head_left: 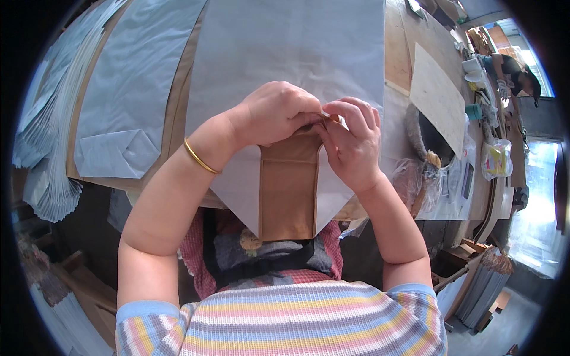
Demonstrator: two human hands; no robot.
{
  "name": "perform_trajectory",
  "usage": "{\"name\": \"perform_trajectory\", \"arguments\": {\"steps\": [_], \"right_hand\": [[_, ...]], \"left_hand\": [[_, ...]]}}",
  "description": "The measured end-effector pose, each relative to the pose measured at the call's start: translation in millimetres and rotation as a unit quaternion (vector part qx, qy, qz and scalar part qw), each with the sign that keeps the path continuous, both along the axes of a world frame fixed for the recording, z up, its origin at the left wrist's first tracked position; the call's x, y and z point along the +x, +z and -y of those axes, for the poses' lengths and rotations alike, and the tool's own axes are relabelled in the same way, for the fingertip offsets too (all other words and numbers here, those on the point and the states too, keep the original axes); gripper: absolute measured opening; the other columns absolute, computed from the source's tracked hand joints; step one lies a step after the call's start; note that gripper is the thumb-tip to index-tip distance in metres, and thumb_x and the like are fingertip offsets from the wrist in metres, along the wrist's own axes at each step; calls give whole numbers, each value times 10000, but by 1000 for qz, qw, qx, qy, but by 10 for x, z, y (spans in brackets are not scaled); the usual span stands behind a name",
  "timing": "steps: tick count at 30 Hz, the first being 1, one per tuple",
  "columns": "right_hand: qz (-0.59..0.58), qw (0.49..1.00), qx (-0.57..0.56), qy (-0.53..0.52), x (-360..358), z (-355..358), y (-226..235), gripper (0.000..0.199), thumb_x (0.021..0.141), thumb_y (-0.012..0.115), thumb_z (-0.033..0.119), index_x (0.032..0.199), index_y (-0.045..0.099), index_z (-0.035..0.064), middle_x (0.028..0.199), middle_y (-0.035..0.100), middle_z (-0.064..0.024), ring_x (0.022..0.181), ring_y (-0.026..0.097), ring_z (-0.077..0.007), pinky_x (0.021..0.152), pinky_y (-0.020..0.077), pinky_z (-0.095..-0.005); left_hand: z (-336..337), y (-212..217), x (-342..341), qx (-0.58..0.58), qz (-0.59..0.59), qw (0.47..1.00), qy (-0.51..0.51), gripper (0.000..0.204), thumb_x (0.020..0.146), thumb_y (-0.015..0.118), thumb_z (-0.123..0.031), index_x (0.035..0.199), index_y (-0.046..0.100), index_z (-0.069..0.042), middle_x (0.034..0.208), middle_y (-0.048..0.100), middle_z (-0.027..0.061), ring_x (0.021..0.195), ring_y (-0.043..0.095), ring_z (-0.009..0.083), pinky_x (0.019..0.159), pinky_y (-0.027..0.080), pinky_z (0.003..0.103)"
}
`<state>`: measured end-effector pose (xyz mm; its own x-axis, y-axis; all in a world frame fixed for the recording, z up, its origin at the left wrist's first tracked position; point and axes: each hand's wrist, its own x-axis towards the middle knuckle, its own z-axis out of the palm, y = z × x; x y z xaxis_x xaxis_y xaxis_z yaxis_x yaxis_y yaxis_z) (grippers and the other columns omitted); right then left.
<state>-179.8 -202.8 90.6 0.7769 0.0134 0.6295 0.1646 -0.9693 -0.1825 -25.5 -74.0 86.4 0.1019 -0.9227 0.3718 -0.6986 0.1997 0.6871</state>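
Observation:
Both hands meet over a strip of brown paper (289, 190) that lies on a large pale grey-white bag or sheet (285, 47). The strip's near end reaches past the table's front edge. My left hand (279, 113) is closed, its thumb and fingertips pinching the strip's far edge. From the other side my right hand (353, 136) pinches the same edge, thumb against forefinger. The fingertips almost touch, and a small folded bit of brown shows between them. A gold bangle (200, 156) circles my left wrist.
Left lie another pale bag with its end folded (117, 153) and a fanned stack of pale sheets (53, 148). On the right are a flat board (436, 95), a brush-like thing (424, 157), and plastic packets (496, 159). Another person (516, 77) works at the far right.

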Motion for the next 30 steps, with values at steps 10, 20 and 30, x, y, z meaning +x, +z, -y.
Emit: {"name": "perform_trajectory", "arguments": {"steps": [10, 20, 30], "right_hand": [[-138, 987, 66, 47, 41, 112, 157, 96, 706, 718, 79, 737, 631, 53, 1035, 609, -28, 992, 571, -246, 843, 428, -385], [-85, 995, 39, -15, -11, 31, 66, 104, 690, 735, 67, 729, 639, 65, 1083, 599, -43, 1091, 563, -272, 874, 427, -414], [-100, 990, -51, 87, -343, -220, -153, 243, 678, 721, 81, 907, 654, 41, 1023, 656, -81, 895, 644, -247, 879, 483, -407]], "left_hand": [[-38, 60, -108, 49, 62, 997, 26, 140, 905, 573, -146, 882, 643, -27, 825, 654, 144, 798, 631, 350, 696, 498, 430], [-24, 110, 47, 115, -25, 993, 27, 104, 847, 634, -78, 879, 658, 18, 786, 639, 186, 718, 607, 344, 660, 494, 378], [73, -67, 181, 127, -8, 983, 128, 165, 818, 606, -152, 841, 687, -9, 841, 668, 195, 811, 635, 366, 718, 509, 446]]}}
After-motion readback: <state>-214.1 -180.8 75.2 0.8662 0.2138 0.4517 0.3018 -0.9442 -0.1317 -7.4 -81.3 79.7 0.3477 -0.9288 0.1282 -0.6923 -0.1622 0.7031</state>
